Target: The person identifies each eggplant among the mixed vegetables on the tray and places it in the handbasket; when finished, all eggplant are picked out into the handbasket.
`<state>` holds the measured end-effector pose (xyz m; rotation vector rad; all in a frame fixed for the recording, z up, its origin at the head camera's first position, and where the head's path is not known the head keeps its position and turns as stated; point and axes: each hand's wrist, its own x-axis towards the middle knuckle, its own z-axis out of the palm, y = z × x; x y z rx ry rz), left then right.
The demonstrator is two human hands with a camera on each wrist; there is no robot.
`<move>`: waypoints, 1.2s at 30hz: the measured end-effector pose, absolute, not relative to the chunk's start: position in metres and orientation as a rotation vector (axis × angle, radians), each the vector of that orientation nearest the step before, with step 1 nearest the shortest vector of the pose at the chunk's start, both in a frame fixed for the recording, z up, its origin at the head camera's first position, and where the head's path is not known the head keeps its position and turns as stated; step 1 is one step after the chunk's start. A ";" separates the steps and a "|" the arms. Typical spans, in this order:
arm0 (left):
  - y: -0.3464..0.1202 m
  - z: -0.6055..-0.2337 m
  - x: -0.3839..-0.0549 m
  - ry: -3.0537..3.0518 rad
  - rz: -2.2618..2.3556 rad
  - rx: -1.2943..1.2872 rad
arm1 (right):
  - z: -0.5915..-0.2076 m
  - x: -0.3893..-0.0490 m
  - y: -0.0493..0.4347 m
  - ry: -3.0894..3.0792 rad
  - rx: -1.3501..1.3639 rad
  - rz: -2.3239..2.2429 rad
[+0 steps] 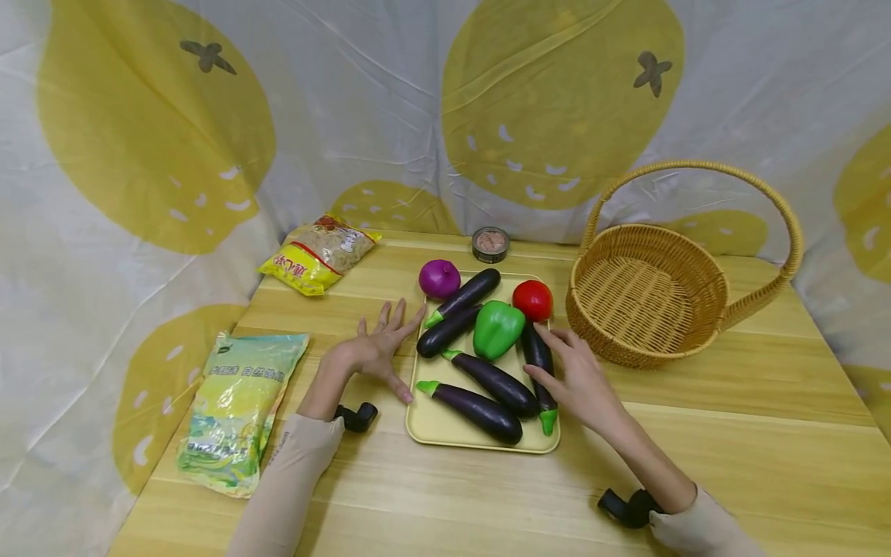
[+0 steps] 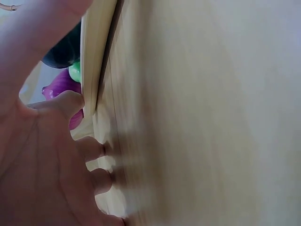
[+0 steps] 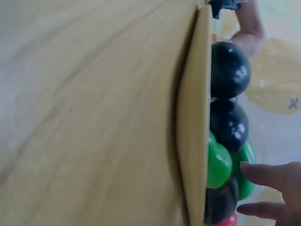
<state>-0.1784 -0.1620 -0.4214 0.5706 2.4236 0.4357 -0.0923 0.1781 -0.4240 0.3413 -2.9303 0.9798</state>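
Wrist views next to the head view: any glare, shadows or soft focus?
Head view: clearest, fairly even light; left wrist view: tabletop looks soft, blurry shadows beside the fingers; right wrist view: glints on the eggplants, dark shadow along the base of the tray.

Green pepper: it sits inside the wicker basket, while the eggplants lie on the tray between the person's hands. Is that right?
Not quite: the head view shows the green pepper on the tray, among the eggplants, not inside the wicker basket. The rest holds: the eggplants lie on the tray, between the left hand and the right hand.
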 end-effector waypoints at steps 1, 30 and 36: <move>-0.162 -0.421 -0.178 2.423 0.435 0.570 | -0.426 -0.093 0.178 -2.932 0.332 0.979; -0.161 -0.421 -0.178 2.415 0.447 0.579 | -0.394 -0.098 0.200 -2.946 0.400 1.096; -0.163 -0.421 -0.177 2.416 0.464 0.573 | -0.358 -0.102 0.218 -2.971 0.462 1.213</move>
